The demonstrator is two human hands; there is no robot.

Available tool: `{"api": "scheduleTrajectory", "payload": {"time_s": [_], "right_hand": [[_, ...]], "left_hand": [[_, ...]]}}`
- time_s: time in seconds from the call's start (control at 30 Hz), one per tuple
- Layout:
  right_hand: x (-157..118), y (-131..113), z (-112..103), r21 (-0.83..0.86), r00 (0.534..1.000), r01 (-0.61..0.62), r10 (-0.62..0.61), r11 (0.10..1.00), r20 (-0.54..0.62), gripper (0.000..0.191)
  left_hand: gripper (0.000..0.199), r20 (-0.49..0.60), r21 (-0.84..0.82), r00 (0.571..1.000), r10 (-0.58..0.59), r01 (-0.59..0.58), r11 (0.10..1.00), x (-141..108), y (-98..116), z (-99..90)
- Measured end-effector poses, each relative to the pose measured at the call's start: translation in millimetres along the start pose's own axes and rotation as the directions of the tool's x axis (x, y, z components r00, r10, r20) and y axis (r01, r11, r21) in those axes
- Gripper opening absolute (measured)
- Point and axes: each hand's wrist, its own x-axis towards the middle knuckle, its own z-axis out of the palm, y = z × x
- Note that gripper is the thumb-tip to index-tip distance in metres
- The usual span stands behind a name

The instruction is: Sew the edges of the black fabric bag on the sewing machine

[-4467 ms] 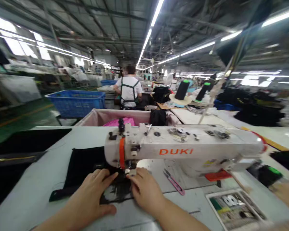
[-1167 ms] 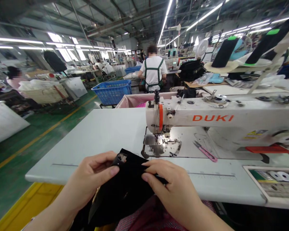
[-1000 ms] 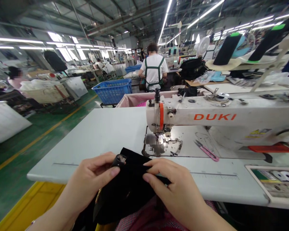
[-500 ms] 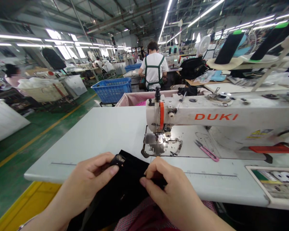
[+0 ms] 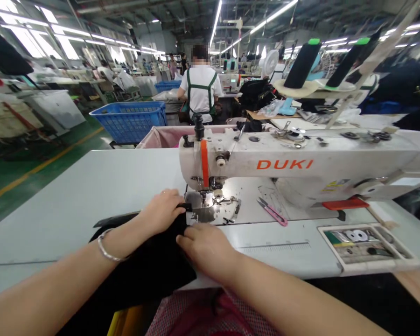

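Note:
Black fabric (image 5: 150,266) lies over the table's front edge and hangs toward my lap. My left hand (image 5: 163,212) is closed on its upper edge, just left of the needle area (image 5: 203,200) of a white sewing machine (image 5: 283,161). A small dark strip sticks out past my left fingertips, close to the presser foot. My right hand (image 5: 208,249) pinches the fabric's right edge, nearer to me, its fingers curled and partly hidden. Whether the strip lies under the foot, I cannot tell.
Pink-handled thread snips (image 5: 275,212) lie on the machine bed. A parts tray (image 5: 367,247) is set into the table at right. Two black thread cones (image 5: 303,63) stand behind. Beyond the table are a blue basket (image 5: 129,121) and a person in a white shirt (image 5: 201,91).
Both hands have carried the black fabric forward onto the table, up to the needle area. The view has turned to the right.

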Motion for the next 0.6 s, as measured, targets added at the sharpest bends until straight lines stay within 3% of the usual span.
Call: {"api": "scheduleTrajectory", "payload": {"time_s": [0.1, 0.2, 0.33, 0.47, 0.6], "right_hand": [[8.9, 35.6, -8.3, -0.091, 0.999, -0.037, 0.037, 0.995, 0.003, 0.021], [4.0, 60.2, -15.4, -0.119, 1.0, 0.016, -0.013, 0.993, 0.027, 0.021], [-14.7, 68.4, -11.2, -0.091, 0.997, 0.072, -0.075, 0.993, -0.027, 0.025], [-22.9, 63.3, -5.7, -0.056, 0.993, 0.05, -0.055, 0.997, -0.102, 0.026], [-19.9, 59.1, -5.5, -0.05, 0.993, 0.019, -0.025, 0.999, -0.117, 0.025]], "left_hand": [[0.026, -0.209, 0.063, 0.978, -0.028, 0.042, 0.997, 37.9, -0.2, 20.2], [0.024, -0.282, 0.033, 0.96, 0.001, 0.009, 0.999, 55.1, 4.1, 29.8], [0.021, -0.332, -0.008, 0.939, 0.089, -0.097, 0.995, 36.0, 14.1, 41.5], [0.03, -0.339, 0.034, 0.887, 0.313, -0.321, 0.946, 4.8, 17.3, 47.6], [0.033, -0.327, 0.084, 0.859, 0.395, -0.389, 0.917, 2.0, 7.4, 46.3]]}}
